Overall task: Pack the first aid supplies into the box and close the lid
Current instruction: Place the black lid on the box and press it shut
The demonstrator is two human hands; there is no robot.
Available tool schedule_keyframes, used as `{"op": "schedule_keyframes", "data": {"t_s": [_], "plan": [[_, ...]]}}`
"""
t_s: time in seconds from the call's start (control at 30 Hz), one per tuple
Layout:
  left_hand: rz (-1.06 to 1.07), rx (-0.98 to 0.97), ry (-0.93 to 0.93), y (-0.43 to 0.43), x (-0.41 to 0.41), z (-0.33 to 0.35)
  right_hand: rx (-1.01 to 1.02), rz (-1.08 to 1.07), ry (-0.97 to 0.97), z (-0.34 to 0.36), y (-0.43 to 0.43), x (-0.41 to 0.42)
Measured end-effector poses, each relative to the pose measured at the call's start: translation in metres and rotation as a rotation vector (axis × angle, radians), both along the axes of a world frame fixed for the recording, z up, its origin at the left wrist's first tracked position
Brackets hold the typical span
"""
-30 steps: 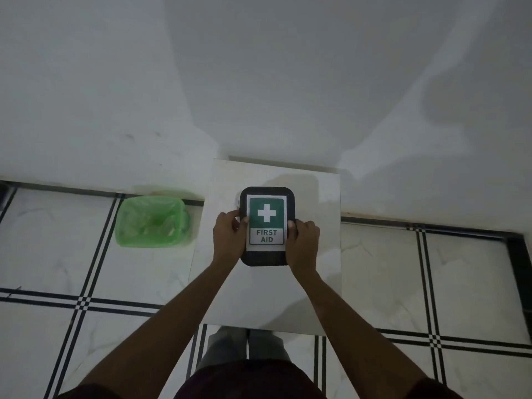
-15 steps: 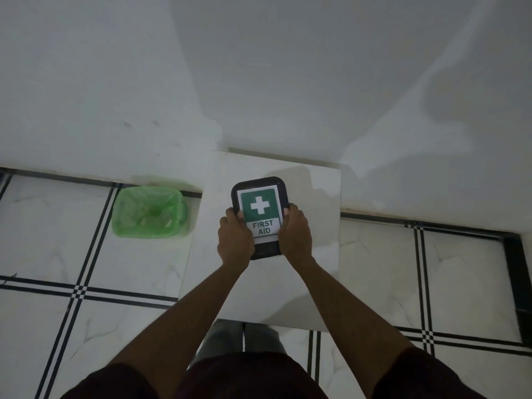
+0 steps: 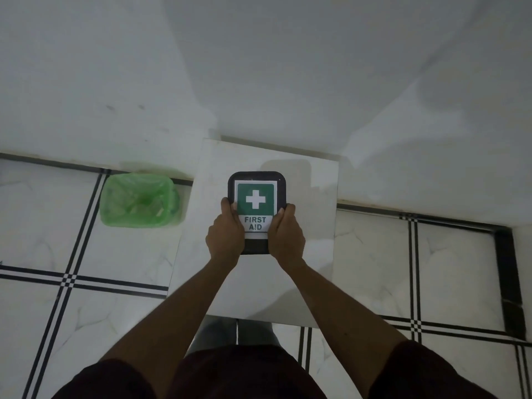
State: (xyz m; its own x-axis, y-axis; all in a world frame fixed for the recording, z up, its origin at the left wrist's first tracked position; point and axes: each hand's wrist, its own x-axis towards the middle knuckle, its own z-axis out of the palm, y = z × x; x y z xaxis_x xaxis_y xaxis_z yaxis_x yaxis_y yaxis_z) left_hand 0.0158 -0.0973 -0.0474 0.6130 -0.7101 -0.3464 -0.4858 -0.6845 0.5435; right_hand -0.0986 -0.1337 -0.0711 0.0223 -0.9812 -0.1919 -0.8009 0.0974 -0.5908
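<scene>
Nearest: both forearms reach out from the lower edge toward the middle of a small white marble-look surface [image 3: 302,254]. Dark sleeves at the bottom corners.

Left hand [image 3: 225,235] clasps the near-left edge of the box [image 3: 257,180], thumb over the rim onto the label. Right hand [image 3: 286,237] mirrors it on the near-right edge. Both are wrapped firmly around the box's sides; neither is free.

The box sits mid-surface, slightly to the far side, long axis running near to far. Black, rounded corners, raised rim. Lid [image 3: 255,198] looks seated and carries a white label with a green panel, white cross, "FIRST AID". No loose supplies visible anywhere on the surface, so packing appears done. Whether the lid is fully latched: cannot tell.

Handling judgement: rigid plastic shell, likely light even when filled; smooth, possibly a bit slick at the rounded corners. Not fragile. Best hold is as now, two long sides gripped opposite each other, thumbs on top to press the lid down evenly. Pressing one side only could pop the other up.

Left, on the tiled floor [image 3: 431,269]: a bin with a green liner [image 3: 139,200], well apart from the box.

Far: plain white wall [image 3: 259,67], shadowed.
</scene>
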Motion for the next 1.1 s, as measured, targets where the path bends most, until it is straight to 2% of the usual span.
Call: {"op": "schedule_keyframes", "data": {"t_s": [0.13,0.23,0.33,0.4,0.47,0.53,0.6,0.73,0.93,1.1], "plan": [[-0.009,0.007,-0.002,-0.002,0.0,-0.007,0.008,0.002,-0.003,-0.004,-0.001,-0.001],[-0.057,0.006,-0.082,-0.004,0.002,-0.009,0.008,0.029,0.014,-0.008,-0.003,-0.003],[-0.33,-0.019,-0.313,-0.006,0.006,-0.01,-0.085,0.046,0.134,-0.003,-0.003,0.0],[-0.492,-0.055,-0.35,-0.007,0.009,-0.012,-0.221,0.177,0.286,-0.004,-0.008,0.002],[-0.541,-0.046,-0.314,-0.009,0.012,-0.014,-0.271,0.349,0.307,-0.004,-0.022,0.001],[-0.546,-0.05,-0.3,-0.008,0.013,-0.018,-0.267,0.437,0.234,-0.004,-0.034,0.002],[-0.546,-0.085,-0.27,-0.008,0.013,-0.018,-0.284,0.421,0.151,0.0,-0.04,0.007],[-0.544,-0.156,-0.2,-0.01,0.013,-0.018,-0.316,0.123,-0.141,0.01,-0.052,0.025],[-0.511,-0.173,-0.18,-0.013,0.013,-0.025,-0.21,-0.031,-0.249,-0.006,-0.071,0.025],[-0.508,-0.195,-0.18,-0.013,0.012,-0.025,-0.143,-0.03,-0.295,-0.002,-0.079,0.024]]}}
